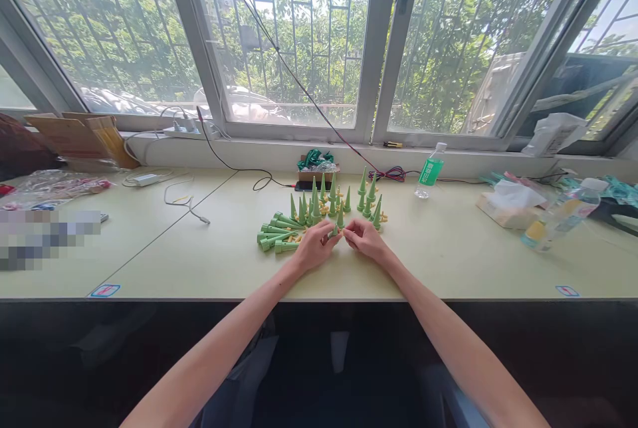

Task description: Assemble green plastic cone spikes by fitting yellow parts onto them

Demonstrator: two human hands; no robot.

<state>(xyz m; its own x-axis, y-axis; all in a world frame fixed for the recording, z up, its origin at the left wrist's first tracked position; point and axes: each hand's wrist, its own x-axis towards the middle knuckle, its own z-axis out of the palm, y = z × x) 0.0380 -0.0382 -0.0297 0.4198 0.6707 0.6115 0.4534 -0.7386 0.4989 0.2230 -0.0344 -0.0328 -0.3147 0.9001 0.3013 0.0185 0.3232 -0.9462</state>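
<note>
Both hands meet over the middle of the table, fingers closed and nearly touching. My left hand [315, 245] grips a green plastic cone [335, 230], whose lower part the fingers hide. My right hand [365, 239] pinches what looks like a small yellow piece [342, 232] against the cone's side, mostly covered by fingertips. Just behind stand several upright green cones [316, 205], some with yellow pieces at their sides. More green cones [279, 242] lie on their sides to the left of my left hand. Loose yellow pieces [298, 238] are scattered among them.
Behind the cones are a black phone [312, 185] and a small box [319, 165] of green material. A labelled bottle [430, 172] stands right of them. Farther right are a tissue box [511, 205] and another bottle [563, 215]. A cable [187, 202] lies left.
</note>
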